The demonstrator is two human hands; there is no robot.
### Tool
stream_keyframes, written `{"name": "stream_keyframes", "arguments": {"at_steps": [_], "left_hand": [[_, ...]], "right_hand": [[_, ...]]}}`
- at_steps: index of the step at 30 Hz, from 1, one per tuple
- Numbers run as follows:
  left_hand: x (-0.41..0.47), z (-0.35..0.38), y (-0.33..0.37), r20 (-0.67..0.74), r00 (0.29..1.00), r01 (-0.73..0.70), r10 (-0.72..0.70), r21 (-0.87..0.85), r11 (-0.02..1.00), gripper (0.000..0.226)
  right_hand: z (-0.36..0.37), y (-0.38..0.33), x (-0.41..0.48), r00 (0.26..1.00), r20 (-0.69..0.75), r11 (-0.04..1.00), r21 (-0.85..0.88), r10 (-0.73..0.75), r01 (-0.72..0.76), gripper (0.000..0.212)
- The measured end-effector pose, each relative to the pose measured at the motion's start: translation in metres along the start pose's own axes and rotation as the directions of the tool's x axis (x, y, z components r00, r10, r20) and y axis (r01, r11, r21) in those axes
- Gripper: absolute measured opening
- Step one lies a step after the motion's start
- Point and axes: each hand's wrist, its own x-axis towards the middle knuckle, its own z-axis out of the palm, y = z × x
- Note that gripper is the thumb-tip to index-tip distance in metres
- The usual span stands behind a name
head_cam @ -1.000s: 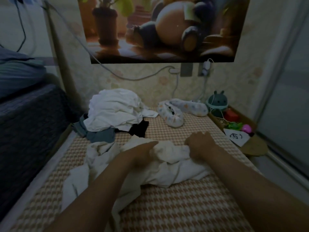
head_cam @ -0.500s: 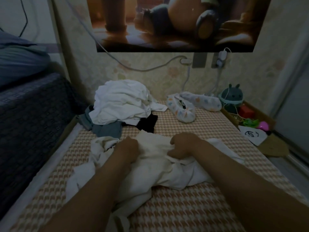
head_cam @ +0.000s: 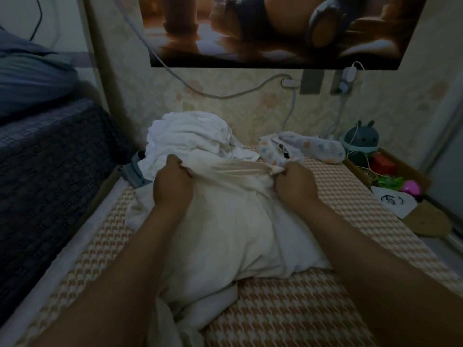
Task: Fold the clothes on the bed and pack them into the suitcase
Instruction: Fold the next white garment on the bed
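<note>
Left hand (head_cam: 171, 182), right hand (head_cam: 297, 182) pinching far edge of cream garment (head_cam: 225, 236), edge taut left-to-right, length running toward camera

Soft matt cloth garment (head_cam: 225, 221)

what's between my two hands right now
In the head view, the top edge of the cream garment spans the gap, gripped at one end by the left hand and at the other by the right hand.
</note>
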Motion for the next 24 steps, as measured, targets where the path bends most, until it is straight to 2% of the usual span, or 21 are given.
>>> {"name": "stream_keyframes", "arguments": {"at_steps": [1,3,4,5,6,8,10,13,15,17,19,21,24], "left_hand": [[0.005,0.001,-0.004,0.067,0.997,-0.017,0.023,-0.084,0.996,0.017],[0.006,0.004,-0.010,0.344,0.936,-0.021,0.072,-0.149,0.989,0.065],[0.004,0.005,-0.012,0.481,0.876,0.009,0.037,-0.093,0.996,0.085],[0.001,0.004,-0.015,0.570,0.821,0.023,-0.019,0.000,1.000,0.095],[0.000,0.003,-0.017,0.622,0.781,0.003,-0.063,0.097,0.995,0.097],[-0.003,-0.006,-0.017,0.688,0.719,-0.107,-0.099,0.250,0.962,0.087],[-0.009,-0.022,-0.009,0.745,0.665,-0.214,-0.062,0.268,0.939,0.068],[-0.031,-0.057,0.013,0.808,0.589,-0.292,-0.024,0.240,0.926,0.039],[-0.053,-0.083,0.025,0.851,0.523,-0.328,-0.041,0.245,0.912,0.040],[-0.076,-0.106,0.027,0.884,0.450,-0.324,-0.129,0.296,0.899,0.053],[-0.097,-0.122,0.022,0.900,0.392,-0.396,-0.190,0.351,0.849,0.064],[-0.112,-0.136,0.013,0.907,0.375,-0.480,-0.191,0.366,0.797,0.071],[-0.120,-0.154,0.001,0.903,0.391,-0.463,-0.180,0.362,0.809,0.070]], "right_hand": [[0.002,-0.005,0.000,1.000,0.027,0.991,0.137,-0.008,0.004,0.023],[0.009,-0.013,-0.007,0.955,0.279,0.956,0.293,-0.104,0.019,0.066],[0.012,-0.015,-0.013,0.901,0.410,0.966,0.256,-0.144,0.038,0.082],[0.015,-0.016,-0.017,0.849,0.499,0.977,0.195,-0.172,0.084,0.088],[0.017,-0.016,-0.022,0.812,0.552,0.981,0.141,-0.190,0.134,0.086],[0.017,-0.019,-0.033,0.752,0.626,0.976,0.091,-0.209,0.196,0.073],[0.012,-0.027,-0.046,0.727,0.646,0.969,0.095,-0.234,0.227,0.062],[-0.002,-0.042,-0.072,0.707,0.644,0.954,0.143,-0.291,0.263,0.042],[-0.013,-0.052,-0.091,0.644,0.691,0.935,0.143,-0.328,0.324,0.033],[-0.023,-0.058,-0.109,0.574,0.744,0.908,0.103,-0.342,0.407,0.046],[-0.029,-0.058,-0.123,0.545,0.757,0.866,0.054,-0.360,0.497,0.066],[-0.034,-0.057,-0.138,0.539,0.719,0.800,0.039,-0.438,0.599,0.074],[-0.034,-0.062,-0.157,0.532,0.619,0.679,0.003,-0.578,0.734,0.067]]}}
